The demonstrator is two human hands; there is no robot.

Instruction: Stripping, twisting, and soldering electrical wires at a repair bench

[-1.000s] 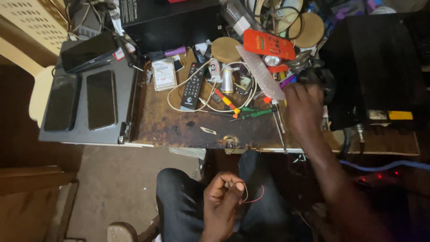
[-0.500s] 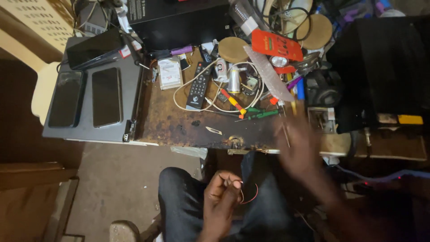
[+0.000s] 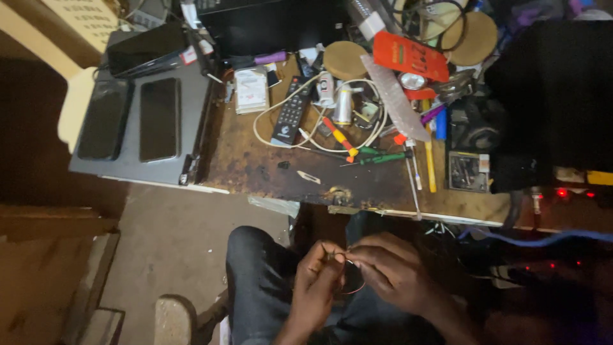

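Hands: both are held low over the lap, below the front edge of the counter, fingertips brought together.
Left hand: fingers are curled in and pinched on a small item, apparently one end of the thin red wire; thumb and forefinger are closed.
Right hand: fingers are pressed together at the tips and meet the left fingertips; the same small end appears to be nipped, though the exact contact is too small to be made out.
Wire: a thin red loop is seen hanging just beneath the two hands, over the dark trousers. Its free ends run up into the pinch; the loop sags down and toward the right hand.
Key relation: the wire lies between the hands, directly at the fingertips. Neither hand is clearly nearer; both are judged to be touching it.
Landmark, black remote: it lies on the counter well above the hands, long axis running away from the person.
Right of the remote: red-and-yellow screwdriver and green-handled screwdriver, both untouched.
Left of the remote: two dark phones are laid flat on a grey tray.
Far right of the remote: orange card, beside a large black box.
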